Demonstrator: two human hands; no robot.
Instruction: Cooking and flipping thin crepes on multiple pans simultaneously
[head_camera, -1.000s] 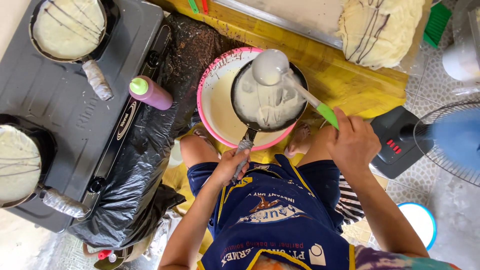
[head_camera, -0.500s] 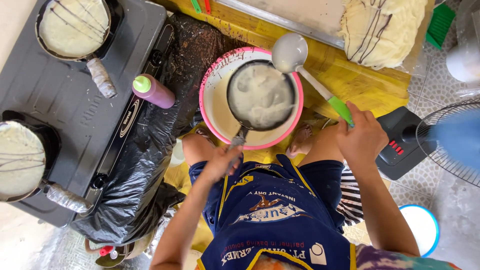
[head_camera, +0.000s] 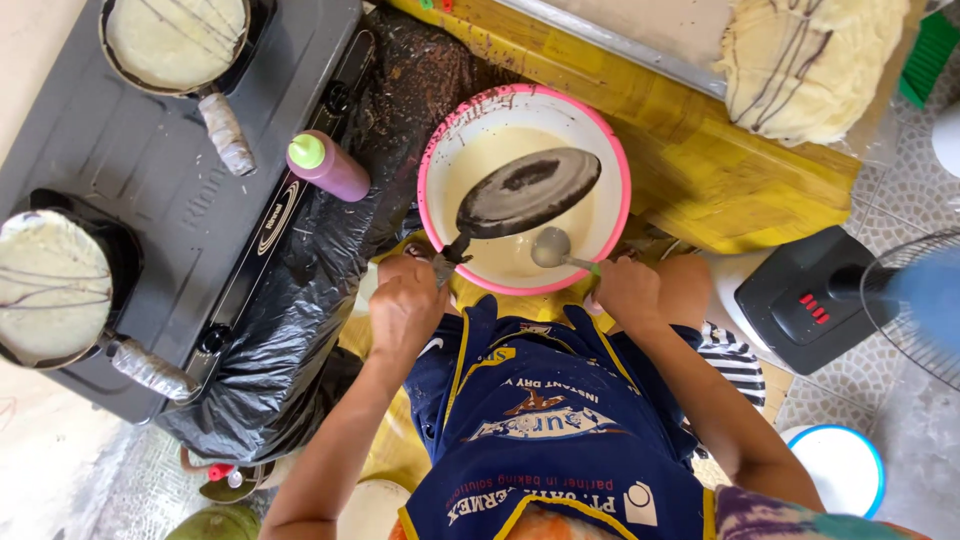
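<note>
Over pink-rimmed batter bowl (head_camera: 612, 150): tilted dark pan (head_camera: 527, 192), ladle (head_camera: 551, 247).
Left hand (head_camera: 405, 305) grip clamped on pan handle; right hand (head_camera: 628, 290) grip clamped on ladle handle.

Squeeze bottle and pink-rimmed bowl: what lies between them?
In the head view, between the squeeze bottle and the bowl lies only crumpled black plastic sheeting, spattered with brown. No tool or pan sits there.

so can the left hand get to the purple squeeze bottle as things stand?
Probably not right away: the left hand is gripping the dark pan over the pink-rimmed bowl. The purple squeeze bottle lies close, with nothing between.
</note>
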